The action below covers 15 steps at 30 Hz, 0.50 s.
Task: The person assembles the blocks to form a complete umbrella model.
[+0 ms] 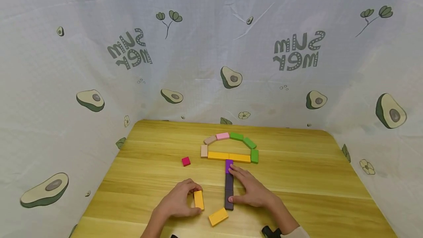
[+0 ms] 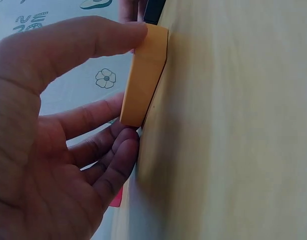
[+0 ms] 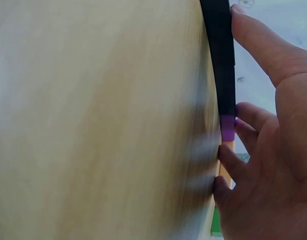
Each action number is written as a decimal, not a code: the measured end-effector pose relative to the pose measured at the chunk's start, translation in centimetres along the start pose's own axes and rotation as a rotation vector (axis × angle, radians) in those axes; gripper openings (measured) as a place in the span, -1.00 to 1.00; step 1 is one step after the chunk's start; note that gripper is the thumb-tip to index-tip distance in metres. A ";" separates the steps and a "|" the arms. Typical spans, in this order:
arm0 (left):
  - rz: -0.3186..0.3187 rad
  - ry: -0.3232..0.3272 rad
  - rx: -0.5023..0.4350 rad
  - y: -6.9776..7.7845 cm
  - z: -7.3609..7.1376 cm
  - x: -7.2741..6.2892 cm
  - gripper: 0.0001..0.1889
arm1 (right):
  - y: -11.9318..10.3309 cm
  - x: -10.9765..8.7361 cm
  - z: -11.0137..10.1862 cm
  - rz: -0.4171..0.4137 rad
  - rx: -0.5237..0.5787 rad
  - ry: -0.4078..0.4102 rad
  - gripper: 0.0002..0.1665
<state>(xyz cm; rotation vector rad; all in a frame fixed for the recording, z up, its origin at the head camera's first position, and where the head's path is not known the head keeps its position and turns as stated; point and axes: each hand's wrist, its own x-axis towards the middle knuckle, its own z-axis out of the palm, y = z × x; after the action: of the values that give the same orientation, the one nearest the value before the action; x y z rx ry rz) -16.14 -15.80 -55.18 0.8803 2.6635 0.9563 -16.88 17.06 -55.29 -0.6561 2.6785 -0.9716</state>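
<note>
My left hand [image 1: 178,198] pinches a yellow block [image 1: 199,200] by its two ends, thumb at the near end and fingers at the far end. The left wrist view shows that block [image 2: 146,75] right at the tabletop. My right hand [image 1: 252,190] rests its fingertips on a purple block [image 1: 227,169] and its thumb on the nearer of two dark blocks [image 1: 228,183], which lie end to end below the purple one. In the right wrist view the dark blocks [image 3: 221,55] run up along the thumb. A second yellow block [image 1: 218,217] lies loose between the hands.
Two yellow blocks [image 1: 218,155] form a bar above the purple one. Beige [image 1: 204,151], pink [image 1: 223,136] and green blocks [image 1: 249,143] arch over it. A red block [image 1: 186,161] lies to the left. Behind the wooden table [image 1: 297,179] hangs a printed curtain [image 1: 198,54].
</note>
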 end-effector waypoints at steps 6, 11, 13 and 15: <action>-0.018 -0.034 -0.008 0.4 -0.1 0.1 -0.43 | -0.2 0.0 0.0 -0.012 -0.003 -0.002 0.16; -0.022 -0.051 -0.008 0.6 -0.1 0.2 -0.38 | -0.1 0.0 0.0 -0.008 -0.006 0.003 0.17; -0.011 -0.050 -0.007 0.6 0.0 0.3 -0.38 | 0.0 0.1 0.1 -0.002 -0.005 0.005 0.17; 0.004 -0.050 -0.011 0.7 0.0 0.3 -0.38 | 0.2 0.1 0.1 0.001 -0.005 0.005 0.17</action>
<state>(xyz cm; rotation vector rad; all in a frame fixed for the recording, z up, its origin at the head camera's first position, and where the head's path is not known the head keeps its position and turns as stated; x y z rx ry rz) -16.10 -15.21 -54.76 0.8953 2.6134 0.9364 -16.97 17.07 -55.47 -0.6537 2.6868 -0.9674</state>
